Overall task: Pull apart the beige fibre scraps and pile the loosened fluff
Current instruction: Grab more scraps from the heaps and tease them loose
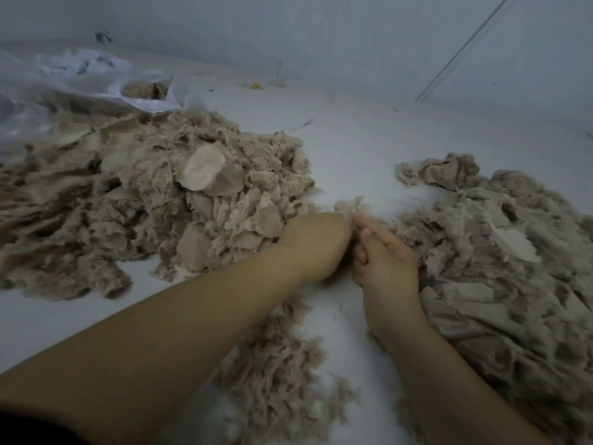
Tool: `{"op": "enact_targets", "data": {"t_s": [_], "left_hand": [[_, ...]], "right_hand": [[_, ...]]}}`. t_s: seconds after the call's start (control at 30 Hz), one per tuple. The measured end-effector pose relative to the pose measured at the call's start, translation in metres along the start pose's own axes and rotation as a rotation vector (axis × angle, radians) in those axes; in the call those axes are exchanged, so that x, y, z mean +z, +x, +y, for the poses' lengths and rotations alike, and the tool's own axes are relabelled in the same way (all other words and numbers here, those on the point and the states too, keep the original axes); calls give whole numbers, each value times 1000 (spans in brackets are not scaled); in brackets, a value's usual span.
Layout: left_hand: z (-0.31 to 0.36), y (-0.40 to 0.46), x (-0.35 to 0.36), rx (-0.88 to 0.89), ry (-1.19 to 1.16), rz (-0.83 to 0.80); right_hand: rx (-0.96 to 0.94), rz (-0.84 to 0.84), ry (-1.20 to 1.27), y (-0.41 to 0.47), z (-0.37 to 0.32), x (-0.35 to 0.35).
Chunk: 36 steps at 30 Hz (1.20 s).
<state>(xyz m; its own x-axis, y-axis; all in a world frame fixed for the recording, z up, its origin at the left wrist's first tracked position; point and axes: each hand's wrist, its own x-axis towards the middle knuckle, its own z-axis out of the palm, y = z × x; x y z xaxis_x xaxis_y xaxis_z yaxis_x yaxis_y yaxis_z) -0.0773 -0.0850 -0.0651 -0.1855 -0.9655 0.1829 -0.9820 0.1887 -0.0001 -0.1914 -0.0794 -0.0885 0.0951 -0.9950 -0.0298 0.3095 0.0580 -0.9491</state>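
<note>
One wide-angle view from the person's head looks forward and down, close over the hands (349,248) and the white surface (353,146), with a wall at the far edge.

The fingers (359,234) of both hands meet at the middle of the floor (353,146), with a small scrap (348,205) just beyond them. Left of the fingers lies a large heap (144,200), and behind that heap a plastic bag (80,81). Right of the fingers spreads a second heap (500,252). Nearer than the fingers, between the forearms, lies loose fluff (282,364).
</note>
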Motion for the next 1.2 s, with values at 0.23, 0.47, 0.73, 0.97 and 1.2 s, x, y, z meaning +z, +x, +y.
{"op": "enact_targets", "data": {"t_s": [0.23, 0.47, 0.73, 0.97, 1.2], "left_hand": [[-10, -50, 1, 70, -195, 14], [-7, -62, 4, -317, -898, 386], [-10, -69, 9, -366, -1124, 408], [-7, -64, 12, -56, -657, 621], [-5, -71, 11, -88, -1015, 271]], "right_hand": [[55, -67, -195, 3, 4, 0], [65, 13, -290, 5, 4, -4], [8, 7, -211, 0, 1, -4], [-68, -181, -291, -7, 2, 3], [26, -149, -261, 0, 3, -2]]}}
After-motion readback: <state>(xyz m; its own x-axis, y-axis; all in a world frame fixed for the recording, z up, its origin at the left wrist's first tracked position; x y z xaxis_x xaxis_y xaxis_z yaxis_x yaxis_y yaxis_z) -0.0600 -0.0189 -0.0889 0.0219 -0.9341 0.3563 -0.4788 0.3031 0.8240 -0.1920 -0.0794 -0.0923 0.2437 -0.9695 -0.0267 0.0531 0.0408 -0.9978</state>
